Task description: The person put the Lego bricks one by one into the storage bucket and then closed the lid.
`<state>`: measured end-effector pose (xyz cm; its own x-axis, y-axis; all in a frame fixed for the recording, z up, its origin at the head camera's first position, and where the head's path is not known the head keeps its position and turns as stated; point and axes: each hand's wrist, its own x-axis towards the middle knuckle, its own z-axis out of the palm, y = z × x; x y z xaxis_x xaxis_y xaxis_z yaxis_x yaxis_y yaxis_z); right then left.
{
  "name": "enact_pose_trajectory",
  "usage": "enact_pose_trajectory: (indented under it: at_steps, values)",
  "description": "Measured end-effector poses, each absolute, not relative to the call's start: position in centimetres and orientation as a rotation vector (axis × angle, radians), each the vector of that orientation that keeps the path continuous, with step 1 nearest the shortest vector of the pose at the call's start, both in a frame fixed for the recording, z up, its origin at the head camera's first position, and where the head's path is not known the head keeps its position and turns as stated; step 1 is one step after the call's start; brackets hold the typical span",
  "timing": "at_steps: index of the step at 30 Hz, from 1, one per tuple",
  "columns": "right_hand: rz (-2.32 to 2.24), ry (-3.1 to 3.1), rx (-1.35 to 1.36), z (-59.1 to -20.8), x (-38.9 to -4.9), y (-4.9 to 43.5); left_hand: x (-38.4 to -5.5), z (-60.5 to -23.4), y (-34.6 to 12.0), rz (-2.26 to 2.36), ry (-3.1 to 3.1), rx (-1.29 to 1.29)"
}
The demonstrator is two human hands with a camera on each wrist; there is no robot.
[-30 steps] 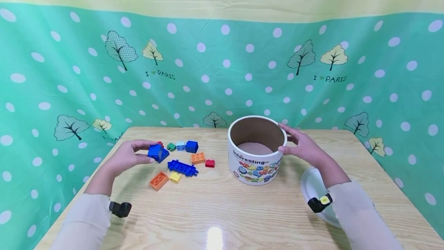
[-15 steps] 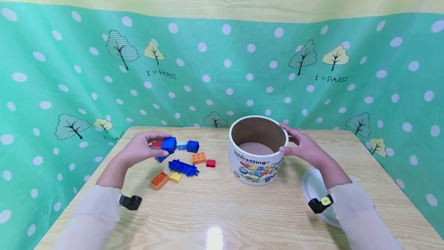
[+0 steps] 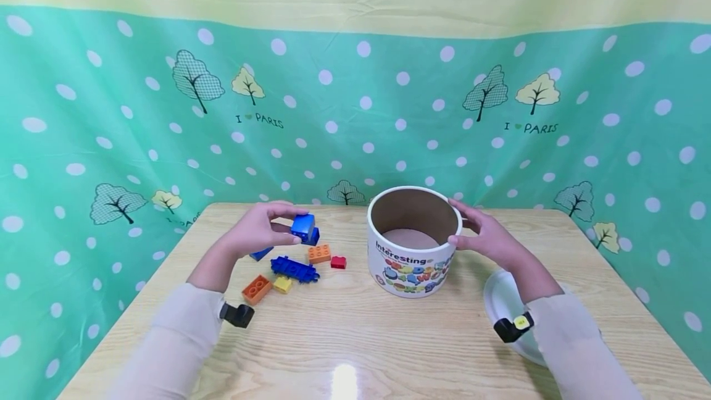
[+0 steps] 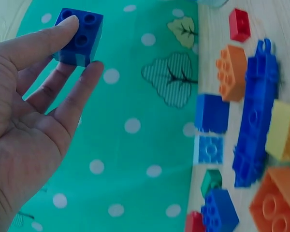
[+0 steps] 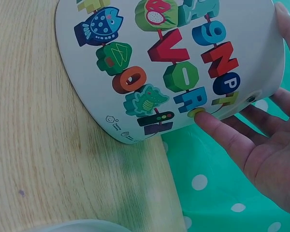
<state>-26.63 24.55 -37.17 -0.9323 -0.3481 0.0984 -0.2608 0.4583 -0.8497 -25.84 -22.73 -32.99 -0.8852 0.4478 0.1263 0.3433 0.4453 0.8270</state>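
Between the thumb and fingertips of my left hand (image 3: 261,227) is a blue building brick (image 3: 303,227), raised above the other bricks. In the left wrist view the thumb lies on the studded face of this brick (image 4: 83,41). My right hand (image 3: 491,239) holds the right side of a white round bucket (image 3: 413,271) printed with colourful letters, its fingertips at the rim. In the right wrist view the thumb presses on the bucket's printed wall (image 5: 183,48). The bucket is uncovered, and its visible inside floor is bare.
Left of the bucket lie a long blue wheelless base (image 3: 294,269), orange bricks (image 3: 257,289), a yellow brick (image 3: 282,284) and a small red brick (image 3: 338,262). A green brick (image 4: 211,181) sits by the back edge. A pale round lid (image 3: 497,292) lies under the right forearm.
My left hand has lifted the blue brick away from the back-left bricks and carried it right toward the bucket. My right hand has stayed on the bucket.
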Motion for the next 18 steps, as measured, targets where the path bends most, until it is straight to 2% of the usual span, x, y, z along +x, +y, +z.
enact_pose_trajectory:
  at_steps: [18]
  values:
    - [-1.497, 2.599, -0.522, -37.0, -26.3, 24.5, -27.2, -30.3, -17.2, 1.407, 2.46, 0.826]
